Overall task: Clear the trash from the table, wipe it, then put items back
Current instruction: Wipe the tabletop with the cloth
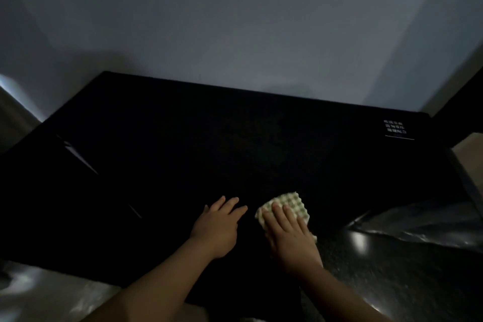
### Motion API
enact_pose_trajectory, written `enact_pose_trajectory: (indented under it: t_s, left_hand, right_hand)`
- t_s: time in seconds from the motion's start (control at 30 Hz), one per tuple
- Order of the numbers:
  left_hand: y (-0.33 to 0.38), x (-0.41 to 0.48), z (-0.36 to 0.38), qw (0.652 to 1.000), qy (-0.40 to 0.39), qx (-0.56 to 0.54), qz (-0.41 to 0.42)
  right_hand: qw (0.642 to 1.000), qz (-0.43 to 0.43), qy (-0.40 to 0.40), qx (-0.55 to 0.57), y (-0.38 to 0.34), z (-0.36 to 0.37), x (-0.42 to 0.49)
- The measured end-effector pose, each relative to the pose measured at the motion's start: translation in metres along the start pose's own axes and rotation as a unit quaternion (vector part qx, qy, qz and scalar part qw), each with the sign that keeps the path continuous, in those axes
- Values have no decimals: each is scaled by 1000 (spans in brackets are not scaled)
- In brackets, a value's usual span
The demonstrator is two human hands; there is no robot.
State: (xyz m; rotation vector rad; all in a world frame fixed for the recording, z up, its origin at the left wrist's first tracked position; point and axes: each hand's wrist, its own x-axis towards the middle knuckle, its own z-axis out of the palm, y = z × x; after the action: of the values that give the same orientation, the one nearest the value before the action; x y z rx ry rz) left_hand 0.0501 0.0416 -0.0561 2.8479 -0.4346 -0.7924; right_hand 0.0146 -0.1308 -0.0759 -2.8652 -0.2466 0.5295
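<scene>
Two hands are in view, one cloth, one counter, one shiny dark plastic bag and one small printed label.

The counter (235,138) is black and fills the middle of the view, with its far edge against a plain grey wall (235,21). The light is dim, so little of its surface can be made out. The label (396,129) is a few lines of white characters with a white line beneath them. It sits at the far right corner of the counter and is too small to read.

The cloth (290,202) is pale, with a raised waffle pattern of greenish dimples. It lies on the near part of the counter, right of centre. The right hand (290,232) lies flat on top of it, palm down and fingers straight and close together. The hand presses on the cloth without curling round it. The far end of the cloth sticks out beyond the fingertips, and a small corner shows by the wrist.

The left hand (218,225) rests palm down on the bare counter just beside the cloth, not touching it. Its fingers are straight, slightly spread, and hold nothing.

The plastic bag (418,222) lies crumpled at the right, beyond the near right corner of the counter and well apart from both hands. A pale floor (39,293) shows at the lower left.
</scene>
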Motion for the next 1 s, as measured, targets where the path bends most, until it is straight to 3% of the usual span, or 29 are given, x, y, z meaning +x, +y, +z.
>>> enact_pose_trajectory:
  t_s: [0.2, 0.53, 0.7, 0.87, 1.0]
  left_hand:
    - [-2, 34, -25, 1000, -19, -11, -16]
    - [-5, 49, -35, 998, -20, -37, -47]
    - [-8, 56, -40, 998, -17, -23, -49]
    - [-15, 64, -47, 999, -33, -19, -37]
    - [-19, 69, -51, 999, -42, -7, -27]
  right_hand:
    - [1000, 3, -27, -7, 27, -26, 51]
    - [1000, 19, 1, -1, 28, -39, 90]
    - [998, -56, -29, -17, 27, -30, 72]
    - [999, 26, -28, -9, 53, -60, 110]
    - [999, 45, -9, -12, 28, -45, 102]
